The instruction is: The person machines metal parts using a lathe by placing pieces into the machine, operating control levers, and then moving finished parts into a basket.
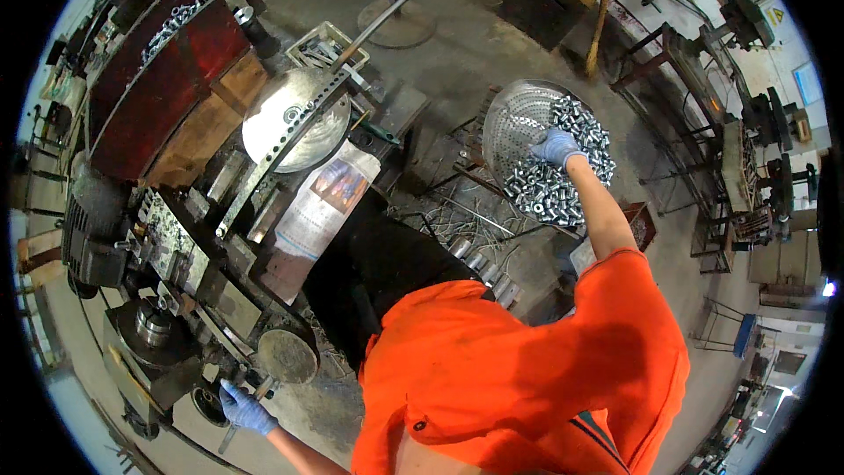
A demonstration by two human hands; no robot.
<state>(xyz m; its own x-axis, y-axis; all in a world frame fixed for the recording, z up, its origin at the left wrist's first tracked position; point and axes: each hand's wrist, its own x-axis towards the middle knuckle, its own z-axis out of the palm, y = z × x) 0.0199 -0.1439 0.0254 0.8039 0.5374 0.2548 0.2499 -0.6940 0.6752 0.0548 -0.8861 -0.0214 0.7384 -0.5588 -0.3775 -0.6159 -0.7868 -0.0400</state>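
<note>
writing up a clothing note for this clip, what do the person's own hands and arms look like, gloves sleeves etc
The left hand and right hand both wear pale blue-grey gloves ending near the wrist. The right forearm is bare up to a loose, bright orange sleeve; the left forearm is bare too, its sleeve edge unclear.

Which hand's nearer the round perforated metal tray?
Right. The right hand is over the tray, at its heap of small metal parts; the left hand is well away, low at the view's left, near a cylindrical metal chuck.
</note>
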